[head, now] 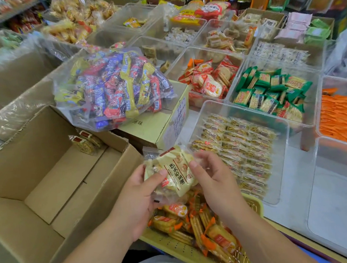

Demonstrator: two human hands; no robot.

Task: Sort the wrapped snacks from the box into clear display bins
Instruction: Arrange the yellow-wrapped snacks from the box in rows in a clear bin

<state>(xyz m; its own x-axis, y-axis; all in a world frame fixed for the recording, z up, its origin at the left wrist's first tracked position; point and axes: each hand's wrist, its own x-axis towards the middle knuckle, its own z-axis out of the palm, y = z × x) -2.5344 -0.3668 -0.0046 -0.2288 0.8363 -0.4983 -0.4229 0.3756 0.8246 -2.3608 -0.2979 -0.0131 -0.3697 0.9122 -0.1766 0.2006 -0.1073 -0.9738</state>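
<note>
- Left hand [136,198] grips the snack [176,172], a pale yellow wrapped pack, thumb pressed on its front; fingers curl behind it
- Right hand [211,176] pinches the pack's right edge, thumb in front, fingers curled round the clear wrapper
- The snack is held over the far end of the yellow basket [173,247], between the box [36,163] and the nearest bin [282,160]
- Box open, flaps up; a few small packs [86,143] lie in its far corner
- Nearest bin holds neat rows of small packs; behind it, bins of green packs [269,94] and red packs [208,78]
- Basket holds orange-wrapped crackers [196,223]
- A clear candy bag [113,88] rests on a closed carton [153,128] beside the box
</note>
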